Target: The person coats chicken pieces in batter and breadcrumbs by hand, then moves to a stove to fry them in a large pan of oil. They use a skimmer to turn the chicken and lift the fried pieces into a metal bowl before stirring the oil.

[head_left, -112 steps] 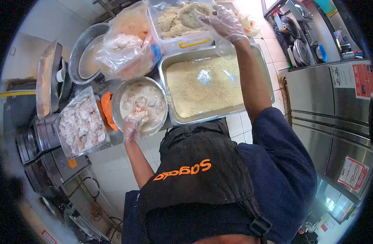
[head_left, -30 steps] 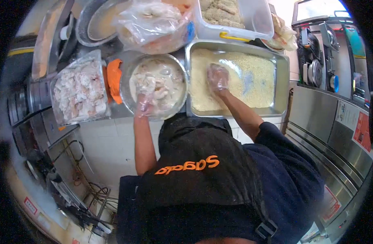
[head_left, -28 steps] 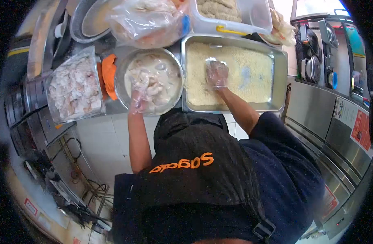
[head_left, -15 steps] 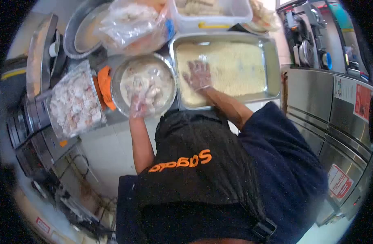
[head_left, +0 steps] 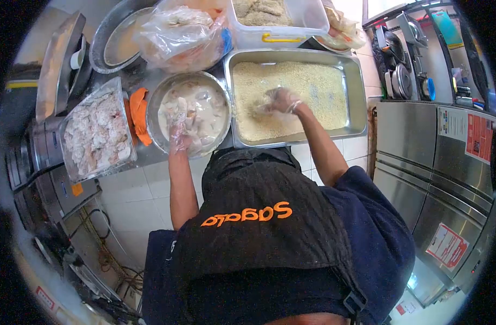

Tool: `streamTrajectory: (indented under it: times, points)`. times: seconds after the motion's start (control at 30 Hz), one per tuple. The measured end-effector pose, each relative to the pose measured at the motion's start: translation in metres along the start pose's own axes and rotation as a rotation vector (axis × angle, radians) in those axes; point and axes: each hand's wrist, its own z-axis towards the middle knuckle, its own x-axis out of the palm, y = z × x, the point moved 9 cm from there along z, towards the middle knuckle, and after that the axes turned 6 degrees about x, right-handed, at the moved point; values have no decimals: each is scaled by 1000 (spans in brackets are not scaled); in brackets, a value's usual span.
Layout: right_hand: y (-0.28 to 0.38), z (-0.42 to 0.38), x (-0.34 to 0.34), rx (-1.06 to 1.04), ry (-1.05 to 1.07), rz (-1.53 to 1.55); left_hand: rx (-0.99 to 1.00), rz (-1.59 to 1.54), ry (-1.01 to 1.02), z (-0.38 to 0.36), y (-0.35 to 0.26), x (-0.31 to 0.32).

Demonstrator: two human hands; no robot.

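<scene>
My left hand (head_left: 180,132), in a clear glove, dips into a round metal bowl (head_left: 223,91) of milky batter and pale pieces. Its fingers look closed around a batter-coated piece (head_left: 181,105), though batter partly hides them. Over a deep metal tray (head_left: 358,92) of yellowish crumbs (head_left: 318,103), my gloved right hand (head_left: 279,102) is curled, with crumbs at its blurred fingertips. A clear container (head_left: 130,154) of floured pieces (head_left: 96,130) stands left of the bowl, beside an orange cloth (head_left: 139,116).
Behind the bowl lie a clear plastic bag (head_left: 186,35) and a large metal basin (head_left: 99,51). A plastic tub (head_left: 313,33) with a yellow handle stands behind the tray. Steel cabinets (head_left: 405,130) and shelves of pans (head_left: 402,76) are on the right.
My right hand has gone from spread flat on the crumbs to curled, shifting right and lifting slightly. My left hand stays in the bowl, its fingers a little differently placed.
</scene>
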Motion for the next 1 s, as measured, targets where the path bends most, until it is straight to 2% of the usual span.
streamTrajectory:
  times: [0.03, 0.07, 0.1, 0.13, 0.2, 0.27, 0.33, 0.37, 0.43, 0.47, 0.5, 0.53, 0.6, 0.63, 0.67, 0.73, 0.8, 0.83, 0.9, 0.93, 1.0]
  points:
    - [17, -9, -19, -70, -46, -52, 1, -1, -3, 2, 1, -4]
    - [25, -14, -28, -73, -44, -53, -28, -100, 113, 5, 5, -1]
    - [27, -19, -48, -19, -198, -91, -54, -198, 229, 8, 9, 0]
    - [29, -25, -66, 34, -352, -127, -49, -199, 225, 14, 14, -9]
    - [17, -17, -56, 40, -274, -197, 88, 17, 288, 28, 12, -21]
    - [0, -27, -41, -223, -481, -89, 137, -5, 295, 12, -2, 1]
    - [-48, -26, -1, 232, -31, -101, 186, -31, 294, 7, -10, 5]
    - [-66, -23, 13, 226, -24, -103, 177, -13, 329, 7, -9, 4]
    - [-130, -15, 84, 494, 246, 231, 171, 8, 356, 5, -9, 3]
    - [-114, -22, 80, 489, 253, 230, 206, 20, 258, 3, -12, -4]
    - [-69, -36, 76, 444, 343, 527, 238, 36, 162, 1, -15, -12]
    - [-32, -43, 78, 393, 424, 828, 237, 42, 162, 5, -14, -22]
    - [-19, -15, 106, 268, 489, 873, 103, -101, 148, 22, 4, -45]
    - [0, -15, 102, 274, 472, 882, 94, -97, 164, 18, 4, -35]
    - [20, -22, 91, 423, 426, 942, 96, -113, 198, 5, -2, -21]
    - [15, -22, 87, 563, 372, 1009, 103, -121, 240, -8, -12, -2]
    - [18, 3, 99, 217, 525, 1373, 36, -75, 253, -13, -10, 6]
    - [4, 14, 101, 213, 524, 1370, 40, -76, 255, -13, -14, 6]
    - [-8, 37, 88, 148, 543, 1637, 29, 140, 256, -12, -15, 2]
    - [-14, 45, 78, 149, 549, 1636, 25, 213, 254, -11, -15, -1]
    - [-61, 62, 23, 364, -10, 803, 107, 202, 321, -7, -16, 3]
